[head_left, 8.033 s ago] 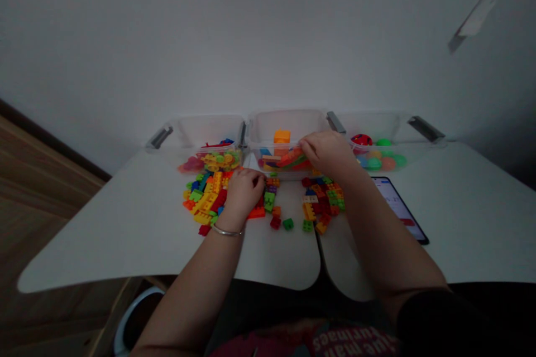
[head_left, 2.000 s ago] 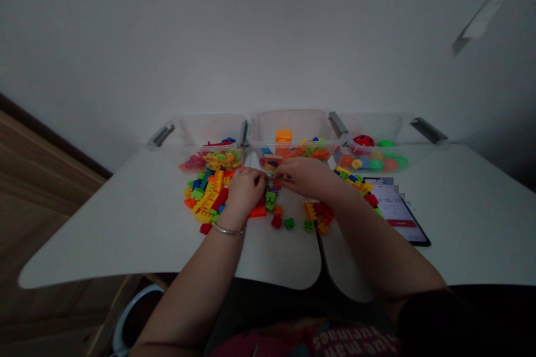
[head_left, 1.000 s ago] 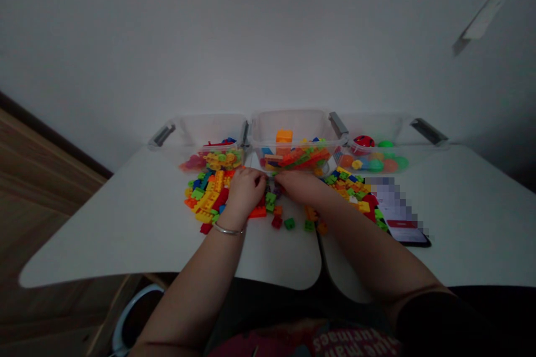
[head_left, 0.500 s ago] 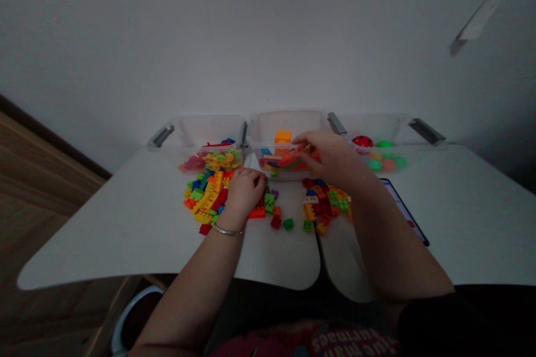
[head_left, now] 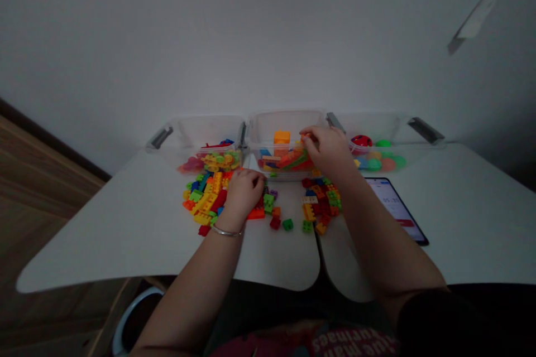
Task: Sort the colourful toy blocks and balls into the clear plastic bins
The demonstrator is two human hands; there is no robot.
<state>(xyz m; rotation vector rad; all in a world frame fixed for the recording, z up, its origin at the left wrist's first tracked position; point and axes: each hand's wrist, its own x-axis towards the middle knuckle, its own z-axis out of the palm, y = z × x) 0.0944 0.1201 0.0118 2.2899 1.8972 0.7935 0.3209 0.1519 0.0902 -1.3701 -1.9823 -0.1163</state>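
My left hand (head_left: 246,189) lies on the right part of a pile of toy building blocks (head_left: 205,198), fingers curled. What they hold, if anything, is hidden under them. My right hand (head_left: 330,150) is over the right side of the middle clear plastic bin (head_left: 288,119). Its thumb and fingers close on a small orange block (head_left: 306,137) near the bin's rim. Larger blocks lie inside that bin, among them an orange cube (head_left: 282,138). A second pile of blocks (head_left: 322,201) sits in front of the bin, below my right wrist.
A left clear bin (head_left: 209,122) holds yellow and red toys. The right clear bin (head_left: 377,122) contains coloured balls and a red toy. A phone (head_left: 397,209) with its screen lit rests beside my right forearm. A gap (head_left: 320,256) separates two white table tops near the front.
My right hand has drawn back slightly to the right from inside the middle bin, and its fingers are now pinched around an orange block. More of the phone shows. My left hand stays put.
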